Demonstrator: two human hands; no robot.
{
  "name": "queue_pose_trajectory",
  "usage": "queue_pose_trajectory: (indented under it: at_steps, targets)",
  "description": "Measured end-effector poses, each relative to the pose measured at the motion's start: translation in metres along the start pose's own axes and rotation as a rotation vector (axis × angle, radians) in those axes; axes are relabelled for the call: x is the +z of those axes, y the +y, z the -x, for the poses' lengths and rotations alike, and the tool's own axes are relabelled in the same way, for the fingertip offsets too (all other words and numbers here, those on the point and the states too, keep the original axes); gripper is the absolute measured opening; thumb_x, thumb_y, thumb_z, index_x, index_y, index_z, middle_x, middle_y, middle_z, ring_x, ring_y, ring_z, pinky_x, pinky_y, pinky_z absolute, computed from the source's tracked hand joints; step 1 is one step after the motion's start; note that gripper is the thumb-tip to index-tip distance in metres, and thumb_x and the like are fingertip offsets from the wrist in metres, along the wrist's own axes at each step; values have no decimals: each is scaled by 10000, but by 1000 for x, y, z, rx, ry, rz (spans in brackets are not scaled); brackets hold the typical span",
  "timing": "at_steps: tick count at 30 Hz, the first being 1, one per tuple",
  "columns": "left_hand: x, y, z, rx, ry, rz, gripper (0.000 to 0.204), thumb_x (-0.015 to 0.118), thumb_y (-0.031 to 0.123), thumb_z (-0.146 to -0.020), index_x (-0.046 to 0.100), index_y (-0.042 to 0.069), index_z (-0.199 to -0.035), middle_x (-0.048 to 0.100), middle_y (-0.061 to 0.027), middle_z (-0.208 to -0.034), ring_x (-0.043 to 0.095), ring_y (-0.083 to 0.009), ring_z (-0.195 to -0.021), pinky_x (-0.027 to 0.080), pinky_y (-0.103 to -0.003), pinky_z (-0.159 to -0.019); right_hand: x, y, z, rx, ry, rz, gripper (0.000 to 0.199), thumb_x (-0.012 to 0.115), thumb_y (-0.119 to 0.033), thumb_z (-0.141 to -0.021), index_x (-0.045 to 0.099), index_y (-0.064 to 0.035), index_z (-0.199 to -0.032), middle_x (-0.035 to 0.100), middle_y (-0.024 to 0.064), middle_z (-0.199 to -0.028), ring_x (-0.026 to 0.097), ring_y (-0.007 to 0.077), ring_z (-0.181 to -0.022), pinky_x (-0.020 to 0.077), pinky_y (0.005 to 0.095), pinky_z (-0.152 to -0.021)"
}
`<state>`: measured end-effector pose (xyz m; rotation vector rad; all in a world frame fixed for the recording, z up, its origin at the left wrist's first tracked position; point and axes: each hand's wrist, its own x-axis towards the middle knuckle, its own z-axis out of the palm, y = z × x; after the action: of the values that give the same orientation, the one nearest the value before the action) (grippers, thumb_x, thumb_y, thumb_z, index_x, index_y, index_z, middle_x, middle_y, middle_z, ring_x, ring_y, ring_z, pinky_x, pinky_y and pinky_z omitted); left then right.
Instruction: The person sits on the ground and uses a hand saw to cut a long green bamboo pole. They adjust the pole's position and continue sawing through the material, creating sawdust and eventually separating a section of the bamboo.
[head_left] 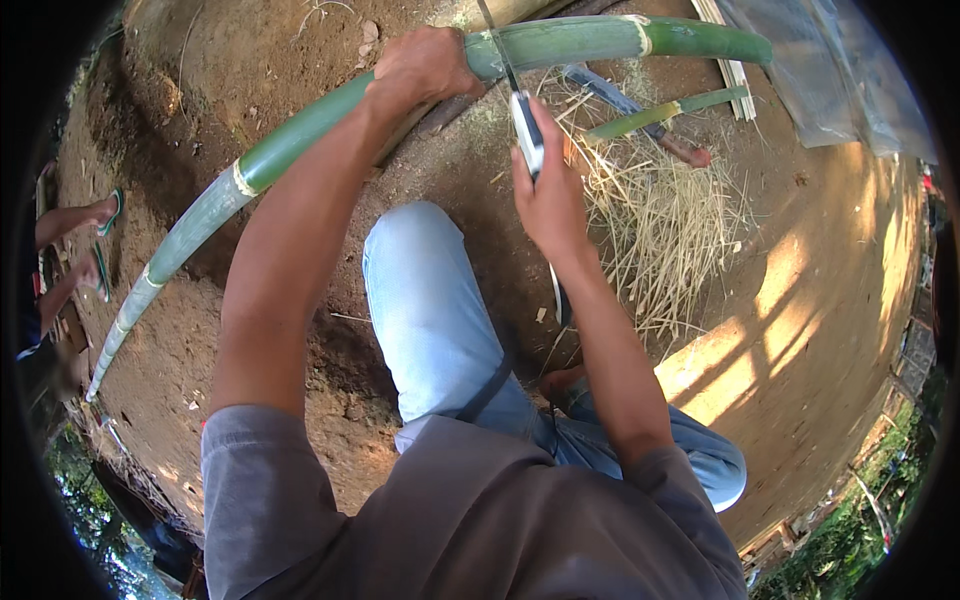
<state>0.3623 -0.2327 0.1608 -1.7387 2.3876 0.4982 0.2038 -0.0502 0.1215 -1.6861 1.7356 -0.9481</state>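
A long green bamboo pole [308,135] runs across the ground in front of me, from the lower left to the upper right. My left hand [425,65] is wrapped over it, fingers curled down its far side. Just right of that, my right hand [550,190] grips the white and black handle of a hand saw [527,133]. The saw's thin blade lies across the pole close to my left hand; whether it has cut in cannot be seen. My bent knee in light jeans [425,270] is below the pole.
Right of my right hand lie a heap of pale bamboo shavings [665,230], a short green bamboo piece [640,122] and a machete [618,98] with a reddish-brown handle. Clear plastic sheeting [830,70] lies at upper right. At far left stands a person in green sandals [103,275].
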Motion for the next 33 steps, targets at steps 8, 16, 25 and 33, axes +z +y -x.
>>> queue_pose_trajectory:
  at_steps: [8, 16, 25, 33]
  targets:
    - [5, -31, -21, 60, -94, 41, 645, 823, 501, -685, 737, 25, -1111, 746, -219, -1051, 728, -371, -987, 583, -473, -901, -60, -41, 16, 30, 38, -156, 607, 555, -226, -1037, 292, -174, -1582, 628, 282, -1310, 679, 456, -1092, 540, 484, -891]
    - [4, 3, 5, 23, 48, -108, 756, 807, 546, -733, 634, 40, -1267, 744, -222, -1021, 735, -387, -971, 589, -503, -872, -47, -33, 14, 102, -77, -140, 634, 559, -136, -1015, 267, -224, -1572, 614, 295, -1319, 627, 519, -1115, 534, 550, -895]
    - [-2, 7, 5, -44, 37, -34, 717, 852, 534, -696, 694, 33, -1184, 743, -230, -1061, 722, -381, -1030, 571, -477, -922, -32, -23, 6, 59, -126, -76, 615, 548, -150, -1027, 268, -214, -1571, 630, 311, -1264, 638, 511, -1091, 526, 550, -877]
    - [2, -12, -1, -41, -14, -4, 689, 822, 521, -691, 715, 14, -1145, 744, -239, -1027, 732, -388, -974, 588, -466, -889, -31, -25, 47, 50, -114, -7, 643, 561, -128, -1010, 267, -204, -1578, 667, 315, -1178, 686, 495, -971, 555, 544, -765]
